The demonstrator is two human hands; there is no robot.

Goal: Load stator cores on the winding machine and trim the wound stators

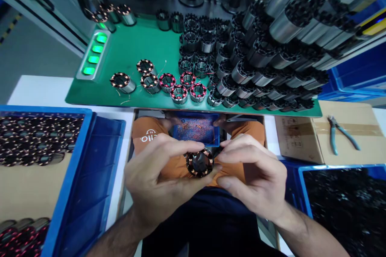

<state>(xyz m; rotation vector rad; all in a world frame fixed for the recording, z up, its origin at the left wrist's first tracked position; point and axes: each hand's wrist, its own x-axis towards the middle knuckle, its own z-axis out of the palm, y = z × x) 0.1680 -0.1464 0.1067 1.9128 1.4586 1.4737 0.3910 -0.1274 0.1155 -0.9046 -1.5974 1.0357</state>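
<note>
My left hand point(163, 172) is closed on a motor stator point(200, 162) with copper windings and a black insulator, held over my lap with its winding end facing up. Its index finger lies along the far rim and its thumb along the near side. My right hand point(253, 172) is just right of the stator, fingers curled and the thumb apart from them. Between them I make out nothing held; whether the fingertips touch the stator's edge I cannot tell.
On a green mat point(135, 48) stand copper-wound stators point(122, 82), red-wound stators point(178, 94) and stacked unwound stators point(243, 72). Blue bins point(102, 168) flank me. Cutting pliers point(339, 134) lie on a cardboard box point(298, 140). Below, a blue tray point(197, 128) holds wire scraps.
</note>
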